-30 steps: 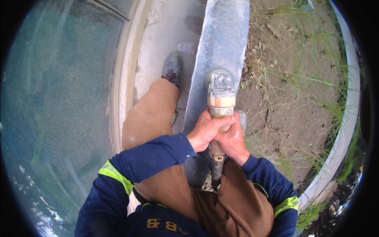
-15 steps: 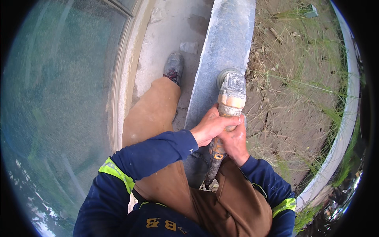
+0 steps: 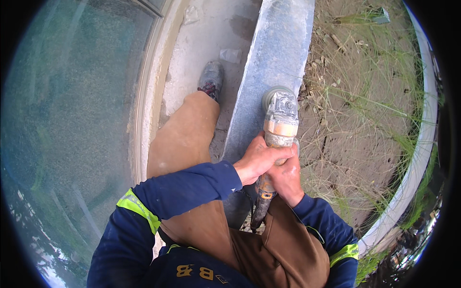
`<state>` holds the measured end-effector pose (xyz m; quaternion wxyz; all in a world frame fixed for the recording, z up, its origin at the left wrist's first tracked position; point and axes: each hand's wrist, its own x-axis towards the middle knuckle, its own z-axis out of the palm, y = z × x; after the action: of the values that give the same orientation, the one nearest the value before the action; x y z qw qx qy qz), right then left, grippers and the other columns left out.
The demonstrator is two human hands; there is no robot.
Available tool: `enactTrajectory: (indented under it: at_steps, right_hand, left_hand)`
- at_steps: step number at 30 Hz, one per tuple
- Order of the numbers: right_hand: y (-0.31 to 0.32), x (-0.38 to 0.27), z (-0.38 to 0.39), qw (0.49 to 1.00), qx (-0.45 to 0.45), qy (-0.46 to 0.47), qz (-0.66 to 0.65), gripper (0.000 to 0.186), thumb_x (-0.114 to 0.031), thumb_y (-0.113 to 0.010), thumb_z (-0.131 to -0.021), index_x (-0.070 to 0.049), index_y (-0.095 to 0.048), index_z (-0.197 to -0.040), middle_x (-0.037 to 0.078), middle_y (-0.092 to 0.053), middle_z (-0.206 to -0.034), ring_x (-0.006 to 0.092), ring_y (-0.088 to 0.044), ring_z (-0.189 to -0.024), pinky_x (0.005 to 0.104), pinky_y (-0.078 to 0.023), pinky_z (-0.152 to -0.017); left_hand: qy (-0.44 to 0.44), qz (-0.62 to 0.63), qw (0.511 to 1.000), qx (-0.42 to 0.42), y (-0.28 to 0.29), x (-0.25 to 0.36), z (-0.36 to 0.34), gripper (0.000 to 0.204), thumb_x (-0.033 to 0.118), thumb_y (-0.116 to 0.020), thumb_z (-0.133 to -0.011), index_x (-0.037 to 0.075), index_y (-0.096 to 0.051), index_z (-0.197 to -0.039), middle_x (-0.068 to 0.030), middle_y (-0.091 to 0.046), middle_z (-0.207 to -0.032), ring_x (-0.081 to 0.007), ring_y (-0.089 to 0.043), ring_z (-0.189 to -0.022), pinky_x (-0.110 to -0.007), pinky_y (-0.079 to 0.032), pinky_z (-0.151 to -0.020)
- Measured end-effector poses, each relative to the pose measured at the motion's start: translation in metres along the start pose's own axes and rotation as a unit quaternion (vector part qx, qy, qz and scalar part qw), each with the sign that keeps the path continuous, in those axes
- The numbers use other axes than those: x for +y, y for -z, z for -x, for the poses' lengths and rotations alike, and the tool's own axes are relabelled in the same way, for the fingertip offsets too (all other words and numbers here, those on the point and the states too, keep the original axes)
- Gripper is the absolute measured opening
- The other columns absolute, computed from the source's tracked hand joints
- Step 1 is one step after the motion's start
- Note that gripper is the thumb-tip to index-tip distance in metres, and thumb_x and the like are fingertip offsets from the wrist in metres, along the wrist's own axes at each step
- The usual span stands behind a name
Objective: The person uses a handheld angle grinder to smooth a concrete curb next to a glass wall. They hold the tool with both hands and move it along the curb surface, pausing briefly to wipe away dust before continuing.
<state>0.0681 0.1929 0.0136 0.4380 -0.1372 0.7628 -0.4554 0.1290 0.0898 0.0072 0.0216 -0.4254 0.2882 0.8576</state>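
A dust-caked angle grinder (image 3: pixel 281 113) with worn orange bands rests its round head on the right part of a long bluish-grey stone ledge (image 3: pixel 271 43), its body pointing down toward me. My left hand (image 3: pixel 254 161) wraps over the grinder's body from the left, thumb across the top. My right hand (image 3: pixel 285 175) grips it from the right, just below and beside my left. The tool's dark rear end hangs between my thighs.
Left of the ledge are a pale concrete strip (image 3: pixel 192 38), my shoe (image 3: pixel 211 79) and a dusty glass panel (image 3: pixel 72 125) in a frame. Right lie dry soil (image 3: pixel 360 144) with thin grass and a curved pale edging (image 3: pixel 422 110).
The grinder and both hands have shifted right along the ledge's width from a second ago; in the last half second the grinder head has moved slightly toward me. Both hands still grip it.
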Motion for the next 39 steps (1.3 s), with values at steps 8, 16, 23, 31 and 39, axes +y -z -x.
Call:
enactTrajectory:
  at_steps: [8, 16, 23, 31, 39]
  right_hand:
    - [0.002, 0.011, -0.002, 1.0, 0.007, 0.01, 0.01, 0.072, -0.022, -0.085, -0.071, -0.002, -0.045, -0.126, 0.016, -0.063, -0.114, 0.0261, -0.064, -0.106, 0.0386, -0.051, -0.091]
    - [-0.007, -0.005, -0.011, 0.998, -0.024, 0.005, 0.061, 0.073, -0.025, -0.085, -0.07, 0.0, -0.044, -0.126, 0.018, -0.065, -0.112, 0.0281, -0.066, -0.103, 0.0395, -0.052, -0.089]
    - [-0.016, -0.005, -0.017, 0.996, -0.042, 0.008, 0.076, 0.074, -0.026, -0.084, -0.07, 0.0, -0.044, -0.127, 0.02, -0.065, -0.111, 0.0351, -0.067, -0.102, 0.0418, -0.053, -0.087]
    - [-0.01, -0.005, -0.014, 0.998, -0.006, 0.014, 0.065, 0.068, -0.019, -0.084, -0.071, -0.001, -0.046, -0.125, 0.016, -0.063, -0.114, 0.0278, -0.064, -0.106, 0.0392, -0.051, -0.091]
    - [0.016, 0.011, -0.007, 0.998, 0.029, -0.028, -0.047, 0.066, -0.013, -0.084, -0.07, -0.002, -0.046, -0.123, 0.014, -0.061, -0.114, 0.0246, -0.061, -0.106, 0.0381, -0.049, -0.093]
  left_hand:
    - [0.018, 0.017, 1.0, -0.005, -0.002, 0.003, 0.0, 0.042, 0.01, -0.072, -0.087, 0.003, -0.059, -0.126, -0.0086, -0.067, -0.116, -0.0168, -0.062, -0.109, -0.034, -0.049, -0.095]
    - [-0.008, 0.007, 1.0, 0.013, 0.01, 0.009, 0.001, 0.037, 0.01, -0.07, -0.088, 0.004, -0.061, -0.123, -0.0085, -0.068, -0.114, -0.0169, -0.063, -0.107, -0.035, -0.049, -0.093]
    - [-0.018, 0.005, 0.999, 0.046, 0.021, 0.01, 0.003, 0.033, 0.01, -0.069, -0.088, 0.004, -0.063, -0.12, -0.0079, -0.068, -0.112, -0.016, -0.064, -0.103, -0.034, -0.05, -0.091]
    - [-0.018, 0.019, 1.0, 0.006, 0.012, 0.011, -0.003, 0.035, 0.01, -0.071, -0.087, 0.003, -0.062, -0.121, -0.0078, -0.068, -0.111, -0.0159, -0.063, -0.104, -0.034, -0.05, -0.092]
    - [0.001, -0.011, 1.0, -0.008, -0.019, 0.004, -0.015, 0.047, 0.009, -0.073, -0.086, 0.001, -0.054, -0.128, -0.0109, -0.066, -0.116, -0.0191, -0.063, -0.109, -0.035, -0.049, -0.096]
